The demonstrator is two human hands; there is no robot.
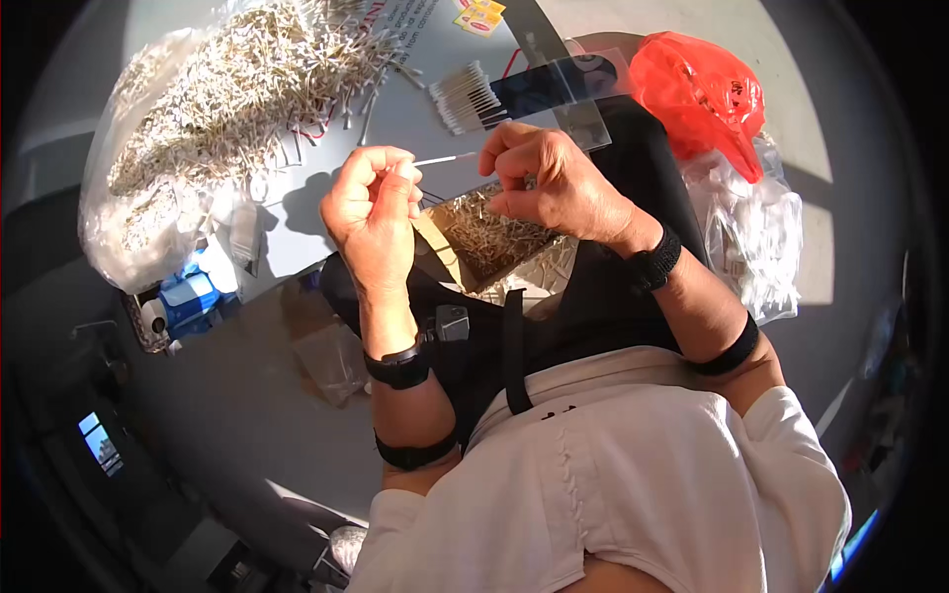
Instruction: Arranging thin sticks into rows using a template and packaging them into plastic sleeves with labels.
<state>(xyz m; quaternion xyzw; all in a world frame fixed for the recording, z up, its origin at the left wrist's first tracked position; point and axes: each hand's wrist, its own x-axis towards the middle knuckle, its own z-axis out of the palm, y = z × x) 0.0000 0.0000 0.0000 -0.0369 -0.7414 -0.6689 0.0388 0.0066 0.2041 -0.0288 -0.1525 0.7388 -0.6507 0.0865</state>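
Note:
My left hand (371, 203) pinches a cotton swab (435, 160) between thumb and fingers, its thin white stick pointing right. Close to the swab's far end is my right hand (554, 183), fingers bent and the thumb apart from them, with nothing seen between. Below both hands, a cardboard box (443, 247) full of loose swabs sits at my lap. Just beyond them, a neat row of cotton swabs (465, 99) lies side by side on the table, against a dark and clear plastic sleeve (554, 84).
A large clear bag (99, 208) spills a heap of loose swabs (247, 89) across the table's left. Yellow labels (479, 17) lie at the back. To the right are a red plastic bag (697, 89) and a clear bag (746, 232) with white contents. A blue packet (191, 294) sits lower left.

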